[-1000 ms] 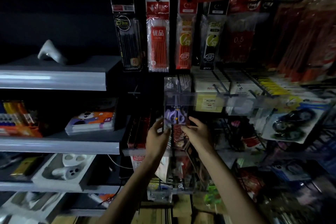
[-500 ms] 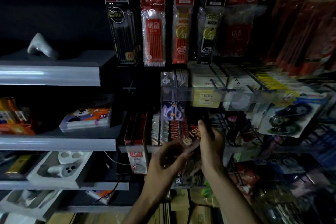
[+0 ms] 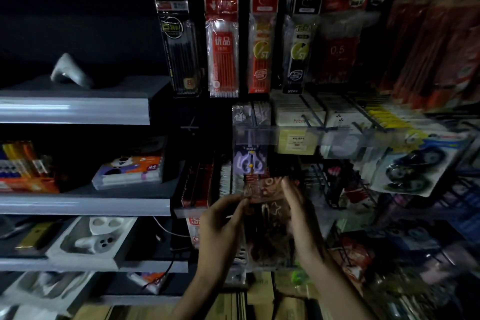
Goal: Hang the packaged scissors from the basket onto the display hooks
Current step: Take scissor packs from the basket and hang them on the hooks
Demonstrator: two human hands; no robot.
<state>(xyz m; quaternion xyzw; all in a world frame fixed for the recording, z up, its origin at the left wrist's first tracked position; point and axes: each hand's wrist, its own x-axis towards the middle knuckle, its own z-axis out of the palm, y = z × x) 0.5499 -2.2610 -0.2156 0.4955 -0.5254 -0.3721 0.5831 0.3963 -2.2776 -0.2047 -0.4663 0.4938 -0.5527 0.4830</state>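
1 purple scissors pack (image 3: pixel 250 163) now hangs on display. Both hands have dropped below it: left hand (image 3: pixel 223 226) and right hand (image 3: pixel 298 215) pinch the next pack (image 3: pixel 267 213) by its edges, ready for hanging.

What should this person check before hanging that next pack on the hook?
1. Grip on the held pack: ok; left hand pinches its left edge, right hand holds its right side.
2. Hang hole found: cannot tell; too blurred.
3. Pack raised to hook height: not ok; it sits below the hanging purple scissors pack.
4. Free room on that hook: cannot tell; the clear price strip covers it.
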